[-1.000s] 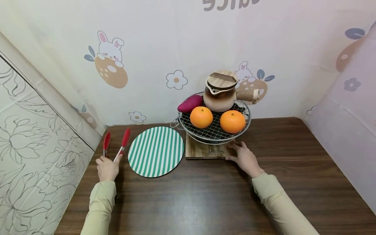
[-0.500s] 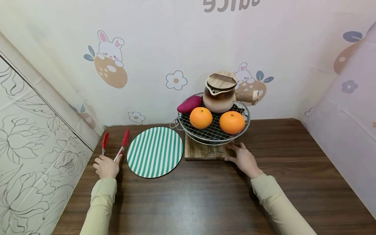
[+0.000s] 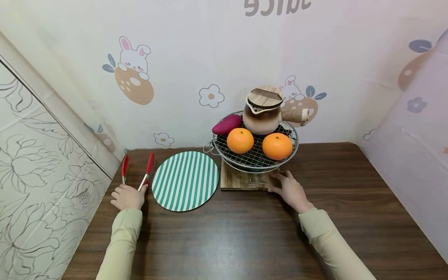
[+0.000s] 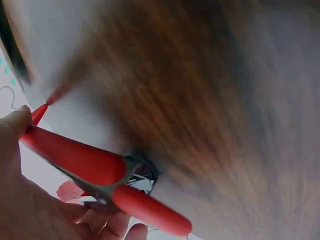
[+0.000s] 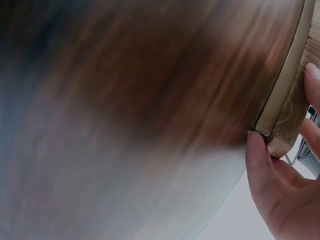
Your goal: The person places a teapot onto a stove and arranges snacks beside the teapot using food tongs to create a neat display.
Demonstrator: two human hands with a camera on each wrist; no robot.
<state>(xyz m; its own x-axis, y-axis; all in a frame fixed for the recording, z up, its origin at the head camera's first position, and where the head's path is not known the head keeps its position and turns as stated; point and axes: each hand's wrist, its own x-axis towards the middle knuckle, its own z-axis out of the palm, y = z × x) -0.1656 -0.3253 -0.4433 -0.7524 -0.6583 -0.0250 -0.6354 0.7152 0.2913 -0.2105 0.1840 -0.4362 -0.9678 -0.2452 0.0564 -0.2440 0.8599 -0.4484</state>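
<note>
On the left, my left hand (image 3: 128, 197) grips a pair of red-tipped tongs (image 3: 148, 167), whose two arms stand spread apart and point to the back of the table. In the left wrist view the thumb lies along a red handle part (image 4: 75, 155) and the fingertips are beneath it. My right hand (image 3: 289, 192) pinches the front right corner of a wooden board (image 3: 236, 179), thumb at the front edge, fingers along the right side. A round grill (image 3: 255, 159) stands on this board. It carries a lidded clay pot (image 3: 262, 116), two oranges (image 3: 240, 140) and a purple sweet potato (image 3: 226, 124).
A round mat (image 3: 185, 181) with green and white stripes lies between the tongs and the board. The dark wooden table (image 3: 217, 237) ends at a printed curtain (image 3: 175, 58) behind, with more cloth on both sides.
The left hand shifts slightly and lies flatter over the tongs, whose tips are a little farther apart. Right hand, board and grill stay put; the head view sways slightly.
</note>
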